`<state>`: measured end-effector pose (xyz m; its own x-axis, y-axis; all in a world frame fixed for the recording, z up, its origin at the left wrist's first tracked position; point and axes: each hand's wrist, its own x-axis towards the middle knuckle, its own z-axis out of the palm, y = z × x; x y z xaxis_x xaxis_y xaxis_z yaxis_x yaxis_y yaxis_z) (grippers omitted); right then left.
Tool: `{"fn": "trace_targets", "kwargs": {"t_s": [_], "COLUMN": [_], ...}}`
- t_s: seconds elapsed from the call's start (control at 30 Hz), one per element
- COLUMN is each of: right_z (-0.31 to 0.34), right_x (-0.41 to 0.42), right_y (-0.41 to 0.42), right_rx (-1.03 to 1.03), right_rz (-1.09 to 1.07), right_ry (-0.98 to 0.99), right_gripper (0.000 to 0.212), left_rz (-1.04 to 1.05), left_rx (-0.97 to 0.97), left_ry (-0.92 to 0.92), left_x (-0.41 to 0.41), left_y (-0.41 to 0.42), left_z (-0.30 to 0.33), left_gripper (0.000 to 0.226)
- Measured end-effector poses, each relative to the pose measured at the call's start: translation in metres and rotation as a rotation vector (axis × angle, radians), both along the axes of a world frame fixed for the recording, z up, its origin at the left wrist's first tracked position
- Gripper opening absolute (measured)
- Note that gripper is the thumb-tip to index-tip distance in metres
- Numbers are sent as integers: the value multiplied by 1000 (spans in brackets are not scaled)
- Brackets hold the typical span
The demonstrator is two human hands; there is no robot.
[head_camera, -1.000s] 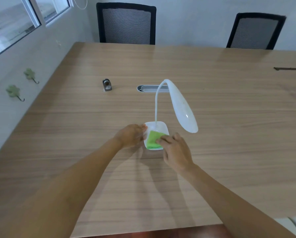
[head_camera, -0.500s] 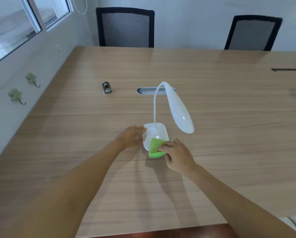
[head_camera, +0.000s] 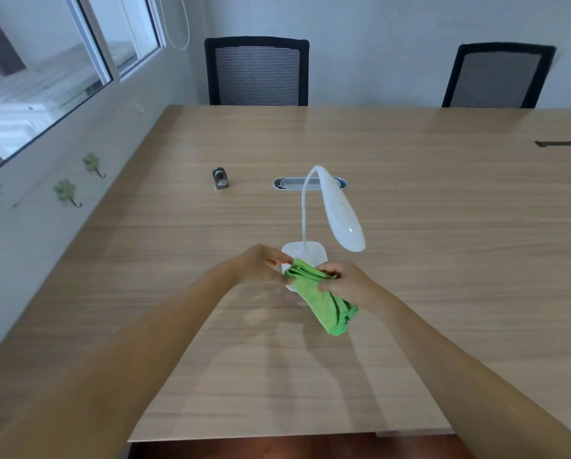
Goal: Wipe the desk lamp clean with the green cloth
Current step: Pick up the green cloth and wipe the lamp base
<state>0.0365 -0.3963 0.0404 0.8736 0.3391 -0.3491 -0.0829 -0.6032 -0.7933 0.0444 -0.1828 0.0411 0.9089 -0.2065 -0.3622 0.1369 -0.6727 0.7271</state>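
A window (head_camera: 45, 81) and leaf-shaped wall hooks (head_camera: 66, 191) line the left wall beside a broad wooden surface (head_camera: 443, 226), with two black mesh chairs (head_camera: 257, 71) at its far edge. Near its middle, the left hand (head_camera: 261, 265) and right hand (head_camera: 347, 281) both pinch a bunched green cloth (head_camera: 322, 298), fingers clamped on it, in front of the white desk lamp (head_camera: 338, 210).

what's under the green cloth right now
The near edge of the white lamp base and bare table. The cloth hides that edge; both hands grip it.
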Motion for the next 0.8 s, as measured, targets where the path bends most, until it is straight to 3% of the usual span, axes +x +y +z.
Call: {"fn": "trace_targets", "kwargs": {"t_s": [0.1, 0.2, 0.27, 0.33, 0.47, 0.6, 0.7, 0.8], "right_z": [1, 0, -3, -5, -6, -4, -4, -10], "right_x": [3, 2, 0, 0, 6, 9, 12, 14], "right_y": [0, -3, -4, -5, 0, 16, 20, 8], "right_rx": [34, 25, -5, -19, -122, -131, -64, 8], "right_rz": [22, 55, 92, 98, 150, 237, 241, 13], "right_ry": [17, 87, 141, 140, 24, -3, -13, -142], "right_gripper": [25, 37, 43, 37, 37, 39, 35, 39], "left_rz": [90, 155, 208, 232, 124, -100, -91, 36], "left_rx": [-101, -200, -257, -287, -42, 203, 309, 235], "left_ry": [-2, 13, 12, 22, 32, -1, -33, -55], "left_x": [2, 2, 1, -1, -4, -8, -10, -11], "left_y": [4, 9, 13, 18, 23, 10, 8, 28], "left_z": [1, 5, 6, 5, 3, 13, 15, 10], "left_gripper": [24, 5, 9, 14, 21, 60, 31, 20]}}
